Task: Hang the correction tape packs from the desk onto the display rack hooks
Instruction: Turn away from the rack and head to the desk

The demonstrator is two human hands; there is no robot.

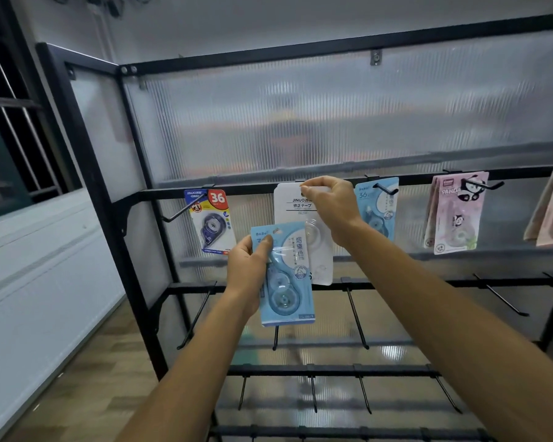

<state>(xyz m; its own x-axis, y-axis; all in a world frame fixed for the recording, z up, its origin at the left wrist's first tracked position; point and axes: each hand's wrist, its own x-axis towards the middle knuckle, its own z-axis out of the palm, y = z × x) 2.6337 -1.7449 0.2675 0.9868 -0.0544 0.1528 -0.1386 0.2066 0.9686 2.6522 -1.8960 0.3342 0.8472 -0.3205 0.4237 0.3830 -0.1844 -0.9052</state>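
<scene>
Left hand [248,269] gripping blue pack [286,275], right hand [331,205] pinching white pack [296,212]

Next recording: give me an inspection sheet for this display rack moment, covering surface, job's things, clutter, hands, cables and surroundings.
Surface: black display rack with ribbed translucent back panel; desk not in view.
Job's things: white pack held at the top rail; light blue pack held lower; colourful pack, another blue pack and pink panda pack already hang.
Clutter: nothing seen.
Hands: right hand pinches the white pack's top; left hand grips the light blue pack.
Cables: nothing seen.
Surroundings: empty hooks below, wood-pattern floor, barred window at left.
</scene>
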